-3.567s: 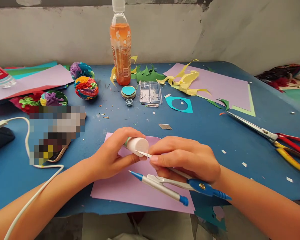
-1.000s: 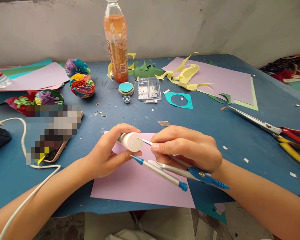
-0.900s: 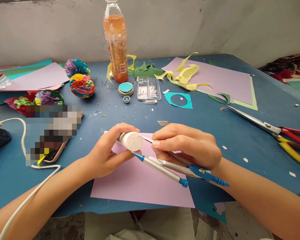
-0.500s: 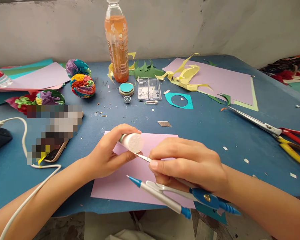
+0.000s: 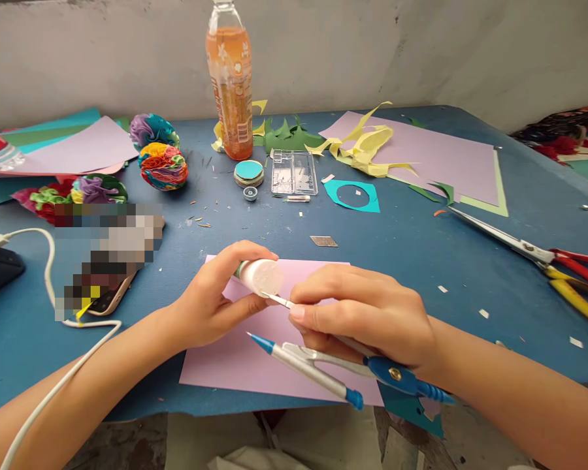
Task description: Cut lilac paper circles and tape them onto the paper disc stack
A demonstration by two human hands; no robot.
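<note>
Left hand [image 5: 215, 287] wraps a white tube [image 5: 264, 277], thumb on near side, fingers over the far side; tube tilted, flat end toward the right, held over the purple sheet [image 5: 215, 365] at the table's near edge. Right hand [image 5: 362, 313] pinches the compass [image 5: 308, 372] between thumb and fingers, metal point at the near rim of the tube's flat end; tip too small to confirm contact. Pencil leg sticks out on the near side, apart from the tube, over the sheet.

Just beyond the hands: small metal blade [image 5: 323, 241] flat on the table [image 5: 396, 251]. Farther: teal paper [image 5: 370, 197] with round hole, clear case [image 5: 294, 173], stack of paper discs [image 5: 249, 171], orange drink bottle [image 5: 230, 91] standing upright. Right: scissors [image 5: 526, 248] lying down, tips far. Left: paper flowers [image 5: 164, 166], phone [image 5: 120, 297] partly pixelated, white cable [image 5: 48, 267] running near.
</note>
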